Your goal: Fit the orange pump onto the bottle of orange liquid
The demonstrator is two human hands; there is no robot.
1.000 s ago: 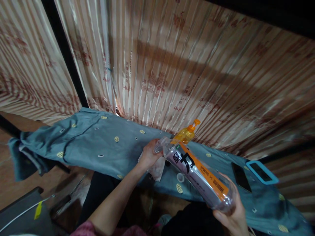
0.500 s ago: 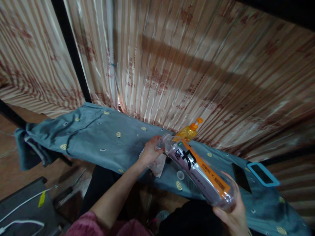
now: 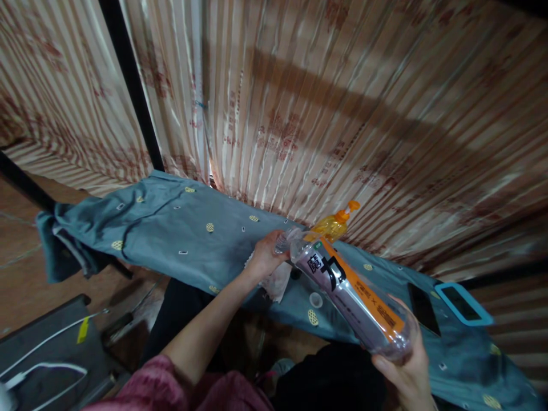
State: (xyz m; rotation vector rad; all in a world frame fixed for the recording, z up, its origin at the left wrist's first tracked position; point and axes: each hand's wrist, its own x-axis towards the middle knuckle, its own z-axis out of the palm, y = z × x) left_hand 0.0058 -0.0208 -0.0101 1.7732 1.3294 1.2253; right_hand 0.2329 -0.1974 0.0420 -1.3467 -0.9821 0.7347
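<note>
A large clear plastic bottle point(image 3: 349, 291) with an orange and silver label is held tilted across both hands, over the cloth-covered table. Around its neck, at the upper left end, my left hand point(image 3: 268, 257) is closed. My right hand point(image 3: 409, 359) grips the base at the lower right. Under the bottle and my left hand lies a crumpled pale cloth or tissue point(image 3: 276, 282), partly hidden. A small translucent cap point(image 3: 315, 300) rests on the table beside it. Behind the bottle stands an orange pump bottle point(image 3: 334, 226), its lower part covered from view.
The narrow table wears a blue-grey cloth point(image 3: 162, 228) with pineapple prints. At right lie a dark phone point(image 3: 423, 308) and a blue-framed tablet point(image 3: 464, 303). A striped curtain point(image 3: 278, 114) hangs along the back. A grey stool or box point(image 3: 51, 348) with white cables point(image 3: 55, 365) is at lower left.
The camera view has shifted slightly, so everything sits a little further right and mostly higher. Both hands keep their hold on the bottle, which stays tilted the same way.
</note>
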